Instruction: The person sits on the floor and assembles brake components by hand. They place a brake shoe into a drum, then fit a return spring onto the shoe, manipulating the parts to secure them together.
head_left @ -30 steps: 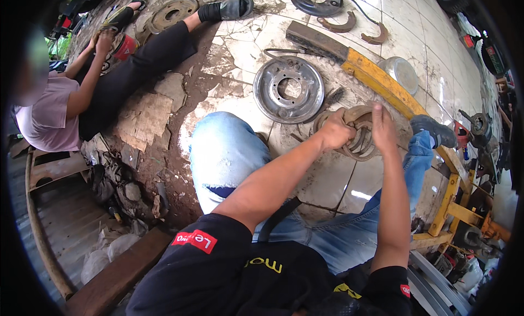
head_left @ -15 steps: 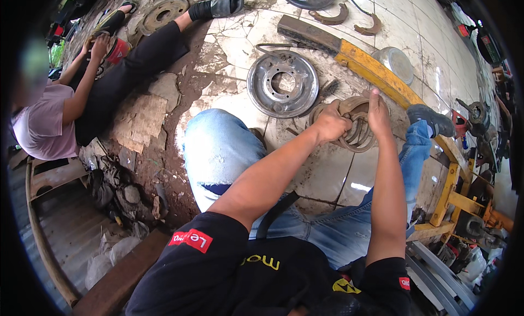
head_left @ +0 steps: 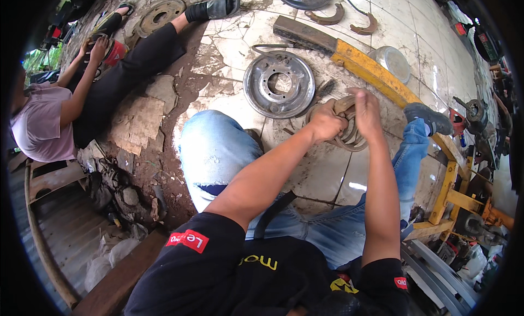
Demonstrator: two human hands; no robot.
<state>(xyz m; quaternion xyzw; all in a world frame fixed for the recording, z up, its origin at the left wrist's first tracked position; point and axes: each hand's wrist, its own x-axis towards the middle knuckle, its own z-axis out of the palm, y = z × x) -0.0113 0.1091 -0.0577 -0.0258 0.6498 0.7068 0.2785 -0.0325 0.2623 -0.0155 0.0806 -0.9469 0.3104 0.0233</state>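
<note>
A cluster of curved, dull brown pieces [head_left: 345, 105] sat right of the frame's centre, slightly above mid-height, their worn-looking arcs overlapping in a rough ring, a broader band along the top and thinner curves below, partly covered so that their number could not be told.

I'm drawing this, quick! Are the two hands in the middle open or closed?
Left hand: closed, holding a curved brown piece.
Right hand: open, fingers mostly straight, beside that piece; can't tell if touching.
</note>
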